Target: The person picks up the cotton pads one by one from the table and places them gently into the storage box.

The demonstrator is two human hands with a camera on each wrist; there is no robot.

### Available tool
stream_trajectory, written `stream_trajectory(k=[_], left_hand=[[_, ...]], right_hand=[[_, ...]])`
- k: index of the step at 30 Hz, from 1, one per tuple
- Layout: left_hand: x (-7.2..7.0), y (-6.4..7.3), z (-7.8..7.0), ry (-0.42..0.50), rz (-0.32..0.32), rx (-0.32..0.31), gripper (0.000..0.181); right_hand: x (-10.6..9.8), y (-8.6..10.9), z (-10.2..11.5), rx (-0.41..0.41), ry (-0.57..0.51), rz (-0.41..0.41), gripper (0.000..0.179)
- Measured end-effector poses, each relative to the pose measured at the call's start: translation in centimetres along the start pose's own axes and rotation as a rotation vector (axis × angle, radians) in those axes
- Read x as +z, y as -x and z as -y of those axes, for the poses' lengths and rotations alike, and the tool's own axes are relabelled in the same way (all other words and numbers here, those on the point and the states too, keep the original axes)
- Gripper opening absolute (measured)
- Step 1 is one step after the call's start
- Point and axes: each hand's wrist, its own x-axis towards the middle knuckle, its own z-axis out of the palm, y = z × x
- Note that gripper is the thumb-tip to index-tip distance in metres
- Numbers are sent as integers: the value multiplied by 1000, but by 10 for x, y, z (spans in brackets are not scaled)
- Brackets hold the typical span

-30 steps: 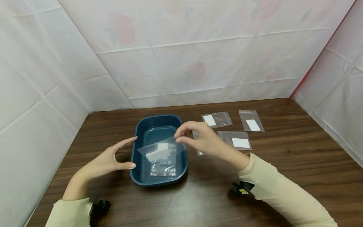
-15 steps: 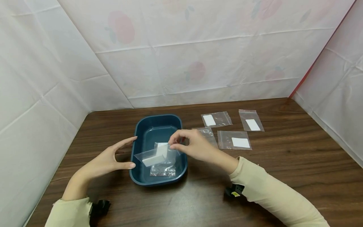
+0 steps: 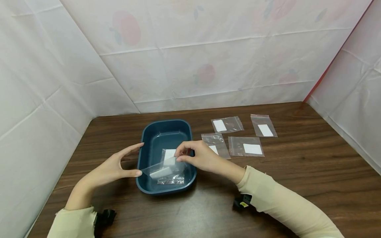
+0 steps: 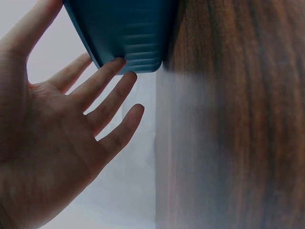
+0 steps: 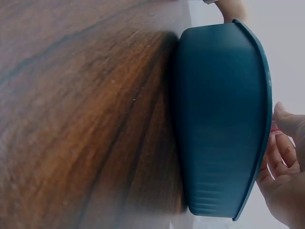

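Note:
Between thumb and fingers, my right hand (image 3: 197,154) pinches the edge of a clear zip bag (image 3: 160,172) with a white block in it. This bag hangs tilted inside the dark blue tray (image 3: 156,140), over another bag (image 3: 170,154) with a white piece that lies on the tray's floor. At the tray's left side, my left hand (image 3: 114,167) has its fingers and thumb spread, the fingertips touching the wall. The left wrist view shows the straight fingers (image 4: 112,102) against the tray's outside. In the right wrist view the tray wall hides the held bag's lower part.
On the dark wood table (image 3: 291,165), right of the tray, lie several clear zip bags with white pieces: a near left bag (image 3: 218,142), a back left bag (image 3: 227,125), a back right bag (image 3: 264,126) and a front bag (image 3: 246,146). White sheeting (image 3: 184,59) walls the back and sides.
My right hand has moved left and down with the pinched bag, lowering it further into the tray. The near left bag on the table is now more exposed. The left hand stays in place.

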Motion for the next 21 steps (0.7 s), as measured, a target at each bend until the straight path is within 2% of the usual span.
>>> stream_trajectory(k=[10, 21], left_hand=[[0, 0, 0, -12, -4, -11, 85], [1, -1, 0, -11, -5, -6, 85]], right_hand=[[0, -1, -6, 1, 23, 5, 18], [-9, -3, -9, -27, 34, -11, 18]])
